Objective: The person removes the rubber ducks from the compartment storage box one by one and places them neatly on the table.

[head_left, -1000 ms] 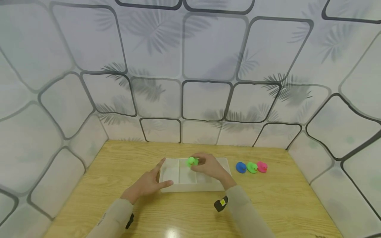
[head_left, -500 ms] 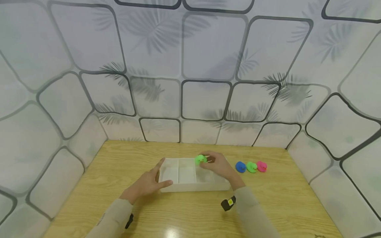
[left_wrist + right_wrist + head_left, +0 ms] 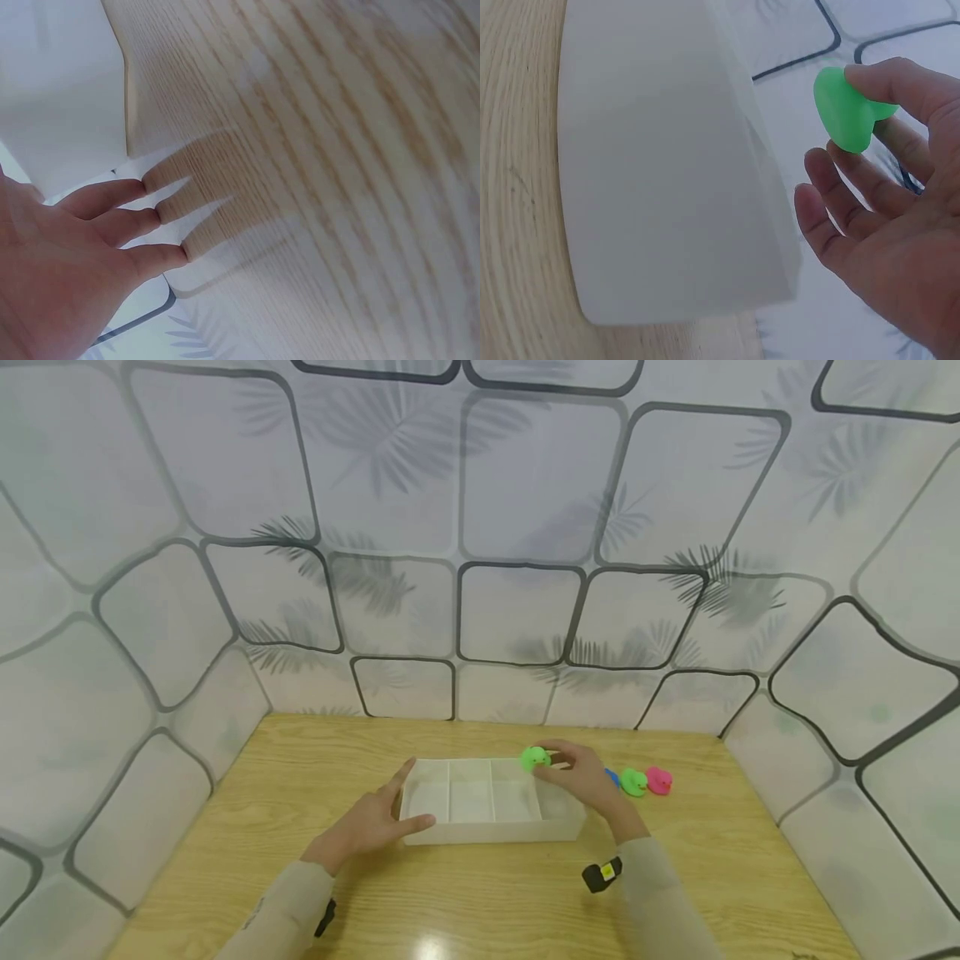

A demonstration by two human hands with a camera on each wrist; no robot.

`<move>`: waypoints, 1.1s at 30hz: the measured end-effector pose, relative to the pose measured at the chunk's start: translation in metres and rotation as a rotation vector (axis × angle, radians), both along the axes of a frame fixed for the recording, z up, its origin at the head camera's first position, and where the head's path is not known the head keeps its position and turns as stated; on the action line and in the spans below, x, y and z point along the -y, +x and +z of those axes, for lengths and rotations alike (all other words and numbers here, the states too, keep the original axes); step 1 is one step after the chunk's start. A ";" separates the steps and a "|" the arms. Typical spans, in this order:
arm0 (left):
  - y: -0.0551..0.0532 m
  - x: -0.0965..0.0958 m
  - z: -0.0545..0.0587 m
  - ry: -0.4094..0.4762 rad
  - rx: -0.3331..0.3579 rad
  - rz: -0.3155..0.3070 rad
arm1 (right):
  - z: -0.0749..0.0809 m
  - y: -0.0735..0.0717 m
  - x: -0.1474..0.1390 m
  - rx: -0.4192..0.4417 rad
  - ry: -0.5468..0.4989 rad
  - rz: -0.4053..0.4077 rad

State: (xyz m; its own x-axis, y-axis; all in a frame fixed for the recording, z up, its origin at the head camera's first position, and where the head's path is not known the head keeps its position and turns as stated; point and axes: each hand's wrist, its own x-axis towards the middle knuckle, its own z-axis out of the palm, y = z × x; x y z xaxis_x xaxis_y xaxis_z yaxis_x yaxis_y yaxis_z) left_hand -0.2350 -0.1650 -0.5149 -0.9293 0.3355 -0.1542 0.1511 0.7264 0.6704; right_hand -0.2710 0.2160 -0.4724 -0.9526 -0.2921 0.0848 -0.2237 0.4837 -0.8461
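A white tray (image 3: 491, 834) with several compartments lies on the table. My right hand (image 3: 583, 775) pinches a bright green toy duck (image 3: 535, 759) above the tray's right part, near the back rim. Seen from the right wrist, thumb and fingertips grip the duck (image 3: 843, 112), while the other fingers are spread below it, beside the tray's wall (image 3: 660, 165). At the tray's left end rests my left hand (image 3: 366, 823), its fingers along the side and thumb over the front corner. The left wrist view shows fingertips (image 3: 161, 259) down at the tabletop beside the tray (image 3: 64, 90).
Right of the tray stand a blue duck (image 3: 612, 777), partly hidden by the right hand, another green duck (image 3: 633, 782) and a pink duck (image 3: 659, 781). A patterned wall cloth (image 3: 517, 610) closes off the back and sides of the wooden table (image 3: 450, 902).
My right hand has carried the green duck rightward over the tray, from the second compartment from the left toward the right end. The left hand has stayed in place.
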 end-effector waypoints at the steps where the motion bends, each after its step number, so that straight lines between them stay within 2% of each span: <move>1: 0.000 0.000 0.000 0.000 0.000 0.000 | -0.001 0.000 -0.003 -0.010 -0.003 -0.011; 15: 0.000 0.001 -0.001 -0.009 0.006 -0.007 | -0.001 0.004 -0.045 -0.029 0.007 -0.120; 21: 0.000 0.001 -0.001 -0.004 -0.012 -0.009 | -0.001 0.009 -0.061 0.002 0.000 -0.144; 33: -0.001 0.001 -0.003 -0.001 -0.027 -0.019 | -0.007 0.016 -0.100 0.033 0.129 -0.190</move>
State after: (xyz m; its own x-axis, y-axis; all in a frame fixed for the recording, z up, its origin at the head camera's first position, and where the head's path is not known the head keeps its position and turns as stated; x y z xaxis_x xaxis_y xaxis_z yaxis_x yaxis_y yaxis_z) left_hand -0.2360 -0.1656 -0.5182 -0.9267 0.3528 -0.1295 0.1825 0.7237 0.6655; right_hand -0.2549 0.3159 -0.4794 -0.9932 -0.1133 0.0266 -0.0915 0.6193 -0.7798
